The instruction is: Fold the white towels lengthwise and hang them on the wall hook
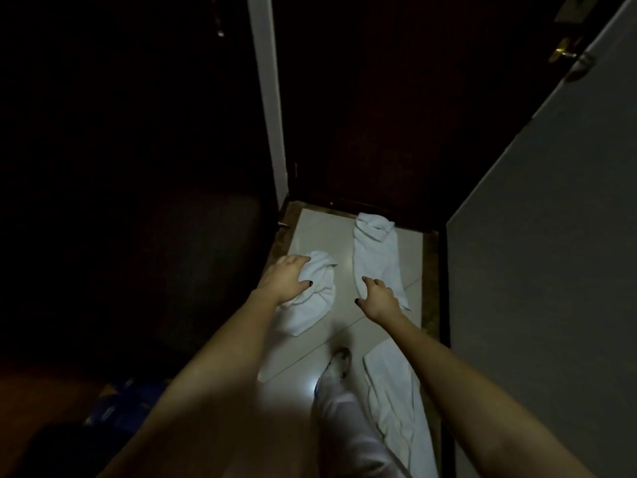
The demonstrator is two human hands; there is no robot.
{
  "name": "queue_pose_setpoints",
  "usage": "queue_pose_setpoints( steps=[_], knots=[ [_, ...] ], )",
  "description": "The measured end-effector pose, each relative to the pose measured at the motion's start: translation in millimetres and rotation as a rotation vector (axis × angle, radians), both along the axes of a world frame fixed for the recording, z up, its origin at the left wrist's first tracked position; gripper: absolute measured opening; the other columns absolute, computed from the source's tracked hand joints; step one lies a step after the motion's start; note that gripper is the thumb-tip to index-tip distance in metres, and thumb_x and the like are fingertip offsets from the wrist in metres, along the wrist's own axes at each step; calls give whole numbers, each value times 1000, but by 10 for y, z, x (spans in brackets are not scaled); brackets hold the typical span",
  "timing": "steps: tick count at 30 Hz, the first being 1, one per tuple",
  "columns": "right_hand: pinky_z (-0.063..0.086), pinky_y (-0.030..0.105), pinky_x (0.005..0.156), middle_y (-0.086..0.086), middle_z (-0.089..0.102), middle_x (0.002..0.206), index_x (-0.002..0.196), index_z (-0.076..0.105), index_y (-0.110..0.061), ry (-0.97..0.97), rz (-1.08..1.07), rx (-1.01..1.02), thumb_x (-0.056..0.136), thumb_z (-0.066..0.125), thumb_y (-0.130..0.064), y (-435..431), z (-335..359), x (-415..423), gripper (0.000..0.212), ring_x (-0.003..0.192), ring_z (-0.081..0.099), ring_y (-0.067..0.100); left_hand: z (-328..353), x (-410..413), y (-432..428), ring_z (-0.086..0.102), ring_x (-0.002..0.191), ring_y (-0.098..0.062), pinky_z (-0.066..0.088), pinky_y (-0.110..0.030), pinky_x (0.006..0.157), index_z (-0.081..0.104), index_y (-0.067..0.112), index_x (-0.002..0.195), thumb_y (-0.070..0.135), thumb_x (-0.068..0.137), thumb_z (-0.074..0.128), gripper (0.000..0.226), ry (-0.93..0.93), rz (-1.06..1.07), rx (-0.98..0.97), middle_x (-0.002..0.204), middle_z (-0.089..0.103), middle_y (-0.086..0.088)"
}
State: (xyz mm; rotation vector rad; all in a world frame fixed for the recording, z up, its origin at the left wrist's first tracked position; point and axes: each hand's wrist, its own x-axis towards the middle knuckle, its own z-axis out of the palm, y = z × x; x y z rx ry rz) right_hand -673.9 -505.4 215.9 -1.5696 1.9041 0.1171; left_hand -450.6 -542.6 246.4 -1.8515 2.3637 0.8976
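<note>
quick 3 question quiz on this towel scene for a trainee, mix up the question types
1. True or false: the left hand is on the bunched towel.
2. How many white towels lie on the floor? A) one B) two C) three
3. Fill in: the right hand is at the ____ end of the long towel, the end closest to the person.

Key: 1 true; 2 C; 3 near
</note>
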Motion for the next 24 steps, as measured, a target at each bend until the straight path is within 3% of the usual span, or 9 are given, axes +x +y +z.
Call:
queue_pose_setpoints(
  steps=[7,12,17,24],
  knots=[
    [37,45,108,17,37,149,151,26,-11,-44,-208,77,96,57,-29,-1006,-514,-929,66,132,42,38,-632,-990,-1348,29,140,-21,24,-34,113,35,20,146,34,92,59,61,7,-197,84,152,35,-4],
    [39,45,108,18,39,149,151,28,-9,-113,-412,72,96,58,-24,-1469,-1136,-1411,64,133,42,35,-1420,-1547,-1886,31,138,-26,32,-36,108,35,17,146,33,93,58,60,-27,-360,184,150,35,-8],
    [43,41,103,18,43,145,151,29,-10,-117,-565,153,95,59,-21,-1581,-2322,-1818,64,129,45,35,-2680,-2073,-2276,31,138,-25,32,-36,106,31,16,147,33,93,57,62,-58,-587,233,151,34,-8],
    [38,43,107,17,43,145,150,30,-11,-84,-704,214,97,56,-25,-1499,-4492,-2282,61,132,42,36,-4968,-2824,-2577,31,137,-26,30,-40,109,29,14,147,34,93,56,64,-137,-934,160,151,32,-10]
  ],
)
